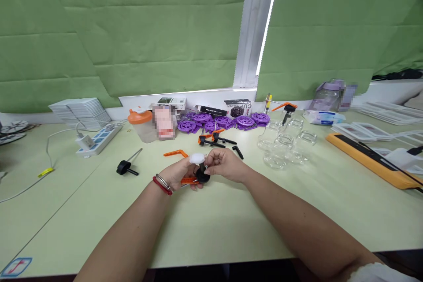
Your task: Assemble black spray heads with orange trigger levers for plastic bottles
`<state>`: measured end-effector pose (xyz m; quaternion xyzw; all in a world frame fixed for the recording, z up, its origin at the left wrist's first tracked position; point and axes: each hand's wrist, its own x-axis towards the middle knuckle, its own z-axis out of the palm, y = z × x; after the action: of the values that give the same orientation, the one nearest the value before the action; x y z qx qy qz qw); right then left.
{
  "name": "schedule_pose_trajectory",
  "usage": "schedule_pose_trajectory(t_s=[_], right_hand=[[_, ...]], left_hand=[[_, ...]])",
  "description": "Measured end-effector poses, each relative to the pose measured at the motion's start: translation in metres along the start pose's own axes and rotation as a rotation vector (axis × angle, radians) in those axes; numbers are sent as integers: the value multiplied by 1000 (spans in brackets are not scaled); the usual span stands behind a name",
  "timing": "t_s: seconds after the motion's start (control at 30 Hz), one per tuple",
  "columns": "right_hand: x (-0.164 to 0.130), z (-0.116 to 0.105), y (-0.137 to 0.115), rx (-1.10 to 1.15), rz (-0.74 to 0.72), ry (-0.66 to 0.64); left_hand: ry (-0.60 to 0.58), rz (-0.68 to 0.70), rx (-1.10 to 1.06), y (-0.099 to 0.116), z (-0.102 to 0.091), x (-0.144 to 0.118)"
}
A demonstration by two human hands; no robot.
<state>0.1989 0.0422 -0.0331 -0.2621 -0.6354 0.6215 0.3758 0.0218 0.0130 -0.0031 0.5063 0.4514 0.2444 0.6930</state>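
Observation:
Both hands meet above the front middle of the table, around a black round part with an upright stem [202, 176]. My left hand [185, 175] wraps it from the left and also holds an orange strip-like piece [189, 180] beneath. A white piece [197, 158] sits at the left thumb; I cannot tell whether it is a cover on the thumb or a separate part. My right hand [223, 163] is closed in a pinch at the black part's right side. Just behind lie an orange bent handle [176, 153], black-and-orange assemblies [211, 142] and a small black bent piece [237, 152].
Clear glass jars [276, 158] stand right of the hands, purple wheel-like parts [223, 122] along the back. A black part with a metal rod [124, 167] and a power strip [99, 140] are left. An orange-edged power strip [366, 158] lies right. An orange-lidded cup [142, 128] stands behind.

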Motion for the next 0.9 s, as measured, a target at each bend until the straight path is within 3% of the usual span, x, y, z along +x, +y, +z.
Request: schedule_pose_trajectory(t_s=[0.9], right_hand=[[-1,0,0,14,-4,-75]], left_hand=[[-35,-33,-20,-1,-5,1]])
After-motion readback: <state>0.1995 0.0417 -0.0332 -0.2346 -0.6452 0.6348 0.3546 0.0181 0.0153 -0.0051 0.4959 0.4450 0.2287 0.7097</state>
